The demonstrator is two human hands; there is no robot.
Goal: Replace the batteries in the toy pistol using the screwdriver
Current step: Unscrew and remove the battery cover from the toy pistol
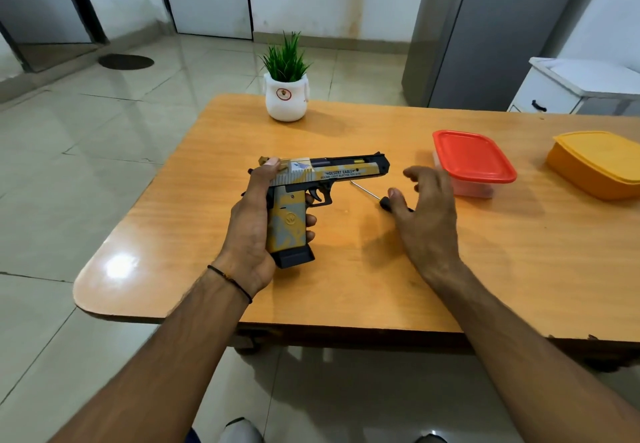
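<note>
Head view: the task looks to be at its opening step, fetching the tool, with no cover visibly off. The left hand [256,228] holds the toy pistol [341,174] by its grip over the desk [381,286], fingers [310,220] curled round the front, thumb on the slide's rear, barrel pointing right. The right hand [429,207] hovers at the screwdriver [367,192], which lies on the desk below the barrel. Its fingers are loosely spread and hold nothing. The thumb seems to touch the black handle, though that is unclear. Next, 2 digits — thumb and forefinger — should close on the handle.
</note>
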